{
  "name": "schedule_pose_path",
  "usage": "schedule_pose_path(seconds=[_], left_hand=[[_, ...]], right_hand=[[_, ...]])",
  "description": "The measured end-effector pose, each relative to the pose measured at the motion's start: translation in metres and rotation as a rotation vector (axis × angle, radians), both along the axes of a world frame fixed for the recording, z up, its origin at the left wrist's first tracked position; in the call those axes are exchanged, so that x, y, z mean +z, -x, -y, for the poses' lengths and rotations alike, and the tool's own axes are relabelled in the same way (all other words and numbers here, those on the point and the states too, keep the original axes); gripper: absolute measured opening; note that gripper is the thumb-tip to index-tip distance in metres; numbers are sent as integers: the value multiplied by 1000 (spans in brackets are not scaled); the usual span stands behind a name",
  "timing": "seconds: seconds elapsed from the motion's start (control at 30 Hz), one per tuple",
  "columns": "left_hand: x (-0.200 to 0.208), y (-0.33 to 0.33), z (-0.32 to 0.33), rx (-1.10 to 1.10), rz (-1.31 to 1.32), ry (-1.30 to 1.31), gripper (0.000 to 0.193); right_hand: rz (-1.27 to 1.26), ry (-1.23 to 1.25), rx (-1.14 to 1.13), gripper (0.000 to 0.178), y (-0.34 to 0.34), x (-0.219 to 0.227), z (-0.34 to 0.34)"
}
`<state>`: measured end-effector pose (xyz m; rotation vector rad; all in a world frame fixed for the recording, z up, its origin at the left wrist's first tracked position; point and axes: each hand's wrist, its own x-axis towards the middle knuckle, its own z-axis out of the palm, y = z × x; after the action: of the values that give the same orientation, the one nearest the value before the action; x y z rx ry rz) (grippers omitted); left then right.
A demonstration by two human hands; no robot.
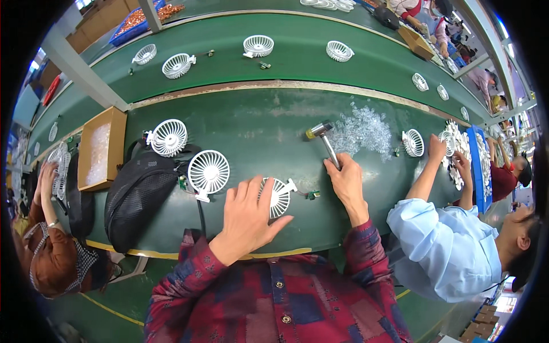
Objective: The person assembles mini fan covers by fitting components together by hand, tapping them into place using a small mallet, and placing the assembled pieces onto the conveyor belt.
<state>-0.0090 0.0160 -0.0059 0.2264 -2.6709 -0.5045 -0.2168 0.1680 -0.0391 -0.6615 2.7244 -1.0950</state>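
Note:
My right hand [347, 186] is closed round the handle of a small hammer [330, 150]. Its head, metal with a yellowish end, is raised at the edge of a heap of small clear plastic pieces [363, 131]. My left hand [245, 220] lies with fingers stretched and thumb spread over the left side of a white round fan housing [279, 198], partly hiding it. A small green circuit board [312, 195] hangs by wires at that housing's right. Left of my hand are a second white fan housing [209, 172] and a third [170, 138].
A black mesh bag [140, 197] and a cardboard box [118, 140] of clear pieces stand at the left. Behind, a green conveyor belt [303, 60] carries several fan housings. Co-workers sit at both sides; the right one's hands [437, 150] hold a white part beside a blue tray [479, 197].

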Motion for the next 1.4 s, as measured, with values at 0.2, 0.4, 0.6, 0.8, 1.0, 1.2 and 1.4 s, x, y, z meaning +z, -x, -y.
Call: schedule_pose_path(seconds=[0.2,0.4,0.6,0.8,1.0,1.2,1.4], left_hand=[[-12,4,1,8,88,-83,78],[-5,2,1,-173,-88,-400,82],[0,0,-6,-249,-117,-453,82],[1,0,-5,-257,-112,-508,81],[-8,-3,-1,-228,-119,-664,79],[-5,-5,4,-171,-62,-655,75],[9,-2,2,-130,-83,-450,75]], right_hand=[[483,324,-38,20,-14,32,-8],[1120,691,84,14,-30,49,-21],[1453,831,172,19,-44,29,-20],[1458,823,202,21,-52,26,-18],[1345,863,175,21,-61,28,-14],[1186,738,176,30,-73,39,-12],[773,569,128,22,-83,54,-12]])
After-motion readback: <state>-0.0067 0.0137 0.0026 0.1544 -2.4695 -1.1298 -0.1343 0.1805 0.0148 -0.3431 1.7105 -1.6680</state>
